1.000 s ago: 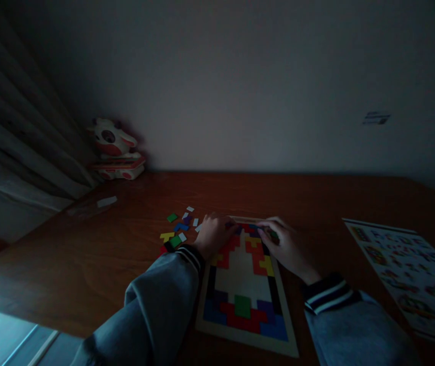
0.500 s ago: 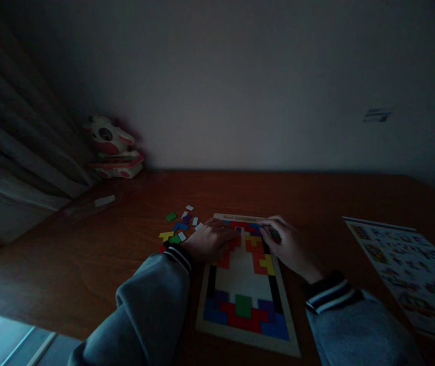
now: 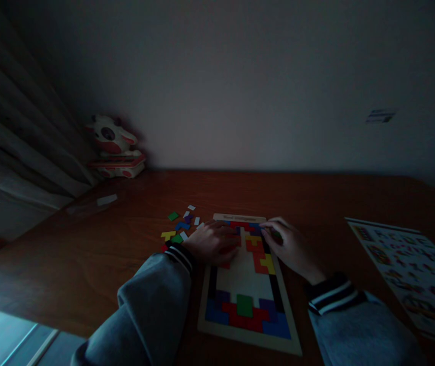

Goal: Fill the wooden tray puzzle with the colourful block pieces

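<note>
A wooden puzzle board (image 3: 250, 345) lies in front of me, with red, blue, yellow, purple, orange, black and green block pieces along its sides and ends. Its middle column shows pale wood. Across the upper left of the board rests my left hand (image 3: 213, 241), palm down with fingers stretched, covering some pieces. At the upper right edge is my right hand (image 3: 288, 246), thumb and fingers curled together. A dark green puzzle piece (image 3: 276, 235) shows dimly inside that curl. Near the board's bottom end sits a green square piece (image 3: 244, 306).
Several loose coloured and white pieces (image 3: 182, 226) lie left of the board. On the right is a printed picture sheet (image 3: 411, 274). A cow-shaped toy (image 3: 114, 147) stands at the back left by the curtain (image 3: 23, 122). The brown table (image 3: 126, 223) meets the wall behind.
My left hand has shifted slightly toward me, its fingers spreading lower over the board. My right hand stays at the upper right edge. The whole view has shifted slightly.
</note>
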### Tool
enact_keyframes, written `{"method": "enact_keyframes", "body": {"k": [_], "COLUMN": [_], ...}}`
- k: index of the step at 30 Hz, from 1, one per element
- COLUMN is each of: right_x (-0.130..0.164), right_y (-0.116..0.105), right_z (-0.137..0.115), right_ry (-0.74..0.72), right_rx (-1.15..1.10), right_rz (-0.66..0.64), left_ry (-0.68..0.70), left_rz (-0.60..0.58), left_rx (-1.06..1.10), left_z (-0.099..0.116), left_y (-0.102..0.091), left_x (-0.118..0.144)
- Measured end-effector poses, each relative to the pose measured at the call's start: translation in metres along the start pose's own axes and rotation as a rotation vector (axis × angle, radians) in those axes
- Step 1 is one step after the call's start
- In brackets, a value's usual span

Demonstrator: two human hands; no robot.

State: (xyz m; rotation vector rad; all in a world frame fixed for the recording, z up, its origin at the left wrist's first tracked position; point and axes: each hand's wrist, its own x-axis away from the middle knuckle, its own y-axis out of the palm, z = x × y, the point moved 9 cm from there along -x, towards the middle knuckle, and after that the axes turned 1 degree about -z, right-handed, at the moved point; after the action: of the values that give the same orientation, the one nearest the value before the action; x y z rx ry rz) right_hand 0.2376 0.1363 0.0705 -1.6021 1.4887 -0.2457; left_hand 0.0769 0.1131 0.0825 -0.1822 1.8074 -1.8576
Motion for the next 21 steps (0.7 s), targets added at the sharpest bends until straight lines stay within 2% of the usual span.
{"method": "enact_keyframes", "body": {"k": [8,15,18,21], "right_x": [0.002,0.004,0.004,0.003], "right_y": [0.001,0.011,0.01,0.007], "right_z": [0.002,-0.001,0.004,0.008], "right_ry": [-0.003,-0.036,-0.033,-0.03], "right_rx": [0.0,0.005,0.008,0.018], "right_rz": [-0.01,-0.079,-0.058,-0.025], "left_ry": [-0.075,-0.087,-0.206,-0.469], "left_rz": [-0.005,0.049,0.093,0.111], "left_rx": [-0.043,-0.026,-0.108,-0.203], "left_z": [-0.006,-0.015,-0.039,-0.08], "left_y": [-0.001,-0.005,-0.017,-0.032], "left_x": [-0.002,0.002,0.016,0.044]}}
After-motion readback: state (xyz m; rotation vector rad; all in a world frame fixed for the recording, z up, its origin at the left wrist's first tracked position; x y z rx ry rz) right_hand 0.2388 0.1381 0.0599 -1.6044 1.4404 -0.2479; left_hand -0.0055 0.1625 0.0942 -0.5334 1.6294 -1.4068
